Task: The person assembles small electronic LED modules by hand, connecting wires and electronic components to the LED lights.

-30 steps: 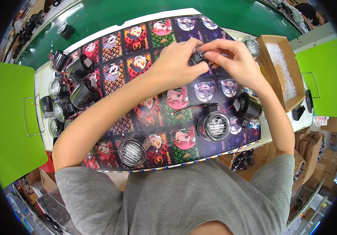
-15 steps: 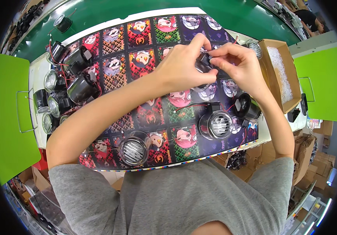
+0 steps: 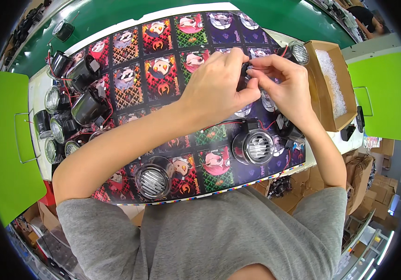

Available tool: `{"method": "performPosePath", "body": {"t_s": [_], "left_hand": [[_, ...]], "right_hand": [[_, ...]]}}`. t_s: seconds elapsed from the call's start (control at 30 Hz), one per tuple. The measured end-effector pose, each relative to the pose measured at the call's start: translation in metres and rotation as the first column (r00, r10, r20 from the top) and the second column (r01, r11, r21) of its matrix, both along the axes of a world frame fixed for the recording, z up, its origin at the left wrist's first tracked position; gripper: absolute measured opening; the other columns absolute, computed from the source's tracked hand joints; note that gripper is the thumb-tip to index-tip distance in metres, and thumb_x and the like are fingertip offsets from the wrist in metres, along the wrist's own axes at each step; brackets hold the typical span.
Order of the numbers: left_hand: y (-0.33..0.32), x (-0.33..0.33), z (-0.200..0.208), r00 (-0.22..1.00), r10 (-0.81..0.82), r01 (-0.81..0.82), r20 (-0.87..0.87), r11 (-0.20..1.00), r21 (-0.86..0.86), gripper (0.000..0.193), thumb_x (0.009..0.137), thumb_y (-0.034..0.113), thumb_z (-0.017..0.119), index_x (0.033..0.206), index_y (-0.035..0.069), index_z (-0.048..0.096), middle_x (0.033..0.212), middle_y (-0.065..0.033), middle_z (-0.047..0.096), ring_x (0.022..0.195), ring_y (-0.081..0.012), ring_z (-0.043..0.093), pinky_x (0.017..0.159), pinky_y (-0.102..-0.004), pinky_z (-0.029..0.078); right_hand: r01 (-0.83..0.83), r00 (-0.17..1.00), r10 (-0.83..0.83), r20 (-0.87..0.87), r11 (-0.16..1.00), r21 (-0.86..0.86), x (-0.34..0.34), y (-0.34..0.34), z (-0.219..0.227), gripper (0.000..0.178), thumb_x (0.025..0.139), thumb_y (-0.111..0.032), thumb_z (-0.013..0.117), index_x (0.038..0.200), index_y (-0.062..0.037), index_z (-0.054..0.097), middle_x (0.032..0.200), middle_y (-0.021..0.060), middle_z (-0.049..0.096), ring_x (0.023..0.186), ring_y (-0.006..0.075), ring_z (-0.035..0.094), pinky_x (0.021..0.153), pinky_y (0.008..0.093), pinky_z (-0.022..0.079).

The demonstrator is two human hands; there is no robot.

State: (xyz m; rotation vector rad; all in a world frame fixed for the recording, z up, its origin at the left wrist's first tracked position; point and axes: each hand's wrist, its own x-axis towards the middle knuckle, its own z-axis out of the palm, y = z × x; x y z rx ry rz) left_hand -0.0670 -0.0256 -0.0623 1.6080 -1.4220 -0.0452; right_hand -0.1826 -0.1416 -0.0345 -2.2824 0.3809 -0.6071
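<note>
Over the far right part of the table, my left hand [image 3: 219, 84] is closed around a black round lamp housing [image 3: 243, 80]. Most of that lamp is hidden behind the fingers. My right hand [image 3: 284, 79] meets it from the right, its thumb and forefinger pinched together at the lamp; whatever lies between those fingertips is too small to make out. Nearer to me stands a round lamp [image 3: 259, 146] with a ribbed clear lens and thin wires. Another such lamp [image 3: 154, 178] rests by the front edge.
A printed sheet of cartoon cards [image 3: 161, 70] covers the table. Several black lamps with red wires [image 3: 86, 107] crowd the left side. At the right stands a cardboard box [image 3: 345, 105] of small clear pieces [image 3: 332, 84]. One lamp [image 3: 298, 52] sits beside it.
My hands stay together at the lamp, which is now more hidden by my left hand. My right fingertips remain pinched. The table's contents sit slightly further left and higher in view.
</note>
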Motion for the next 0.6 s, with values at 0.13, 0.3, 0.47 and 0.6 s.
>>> {"method": "performPosePath", "body": {"t_s": [0.13, 0.3, 0.47, 0.6], "left_hand": [[-0.001, 0.003, -0.003, 0.998, -0.039, 0.038, -0.039, 0.998, -0.046, 0.019, 0.081, 0.014, 0.054, 0.087, -0.002, 0.047, 0.079, -0.019, 0.058, 0.075, -0.0363, 0.056, 0.067, -0.0436, 0.045], [0.004, 0.013, 0.002, 0.92, -0.139, 0.186, -0.367, 0.978, 0.096, 0.012, 0.087, 0.012, 0.048, 0.091, 0.0, 0.049, 0.073, -0.0151, 0.059, 0.068, -0.0297, 0.059, 0.06, -0.0384, 0.043], [0.001, 0.019, -0.016, 0.859, -0.241, 0.271, -0.452, 0.962, 0.003, 0.016, 0.089, 0.015, 0.049, 0.093, 0.0, 0.05, 0.07, -0.0116, 0.058, 0.062, -0.0208, 0.058, 0.056, -0.0337, 0.041], [-0.005, 0.019, -0.02, 0.867, -0.296, 0.269, -0.401, 0.955, -0.123, 0.015, 0.089, 0.015, 0.049, 0.091, 0.001, 0.051, 0.065, -0.0099, 0.056, 0.057, -0.0166, 0.056, 0.052, -0.0332, 0.039]], "right_hand": [[0.007, 1.0, -0.007, -0.022, 1.0, -0.004, 0.0, 0.001, 0.001, 0.013, 0.074, -0.002, 0.066, 0.086, 0.0033, 0.063, 0.077, 0.0125, 0.066, 0.066, 0.0153, 0.066, 0.06, 0.0257, 0.053], [-0.026, 0.999, 0.032, 0.018, 0.972, -0.235, 0.004, 0.004, 0.005, 0.011, 0.074, -0.006, 0.068, 0.078, 0.0018, 0.061, 0.069, 0.0126, 0.062, 0.059, 0.0214, 0.063, 0.053, 0.0287, 0.05], [-0.074, 0.994, 0.097, 0.044, 0.927, -0.368, 0.004, 0.003, 0.003, 0.014, 0.073, -0.008, 0.068, 0.076, -0.0002, 0.057, 0.069, 0.0119, 0.062, 0.061, 0.0262, 0.061, 0.053, 0.0322, 0.049], [-0.09, 0.994, 0.112, 0.016, 0.872, -0.481, 0.003, 0.002, 0.004, 0.014, 0.074, -0.008, 0.067, 0.079, -0.002, 0.055, 0.068, 0.0123, 0.06, 0.063, 0.0274, 0.061, 0.052, 0.0355, 0.048]]}}
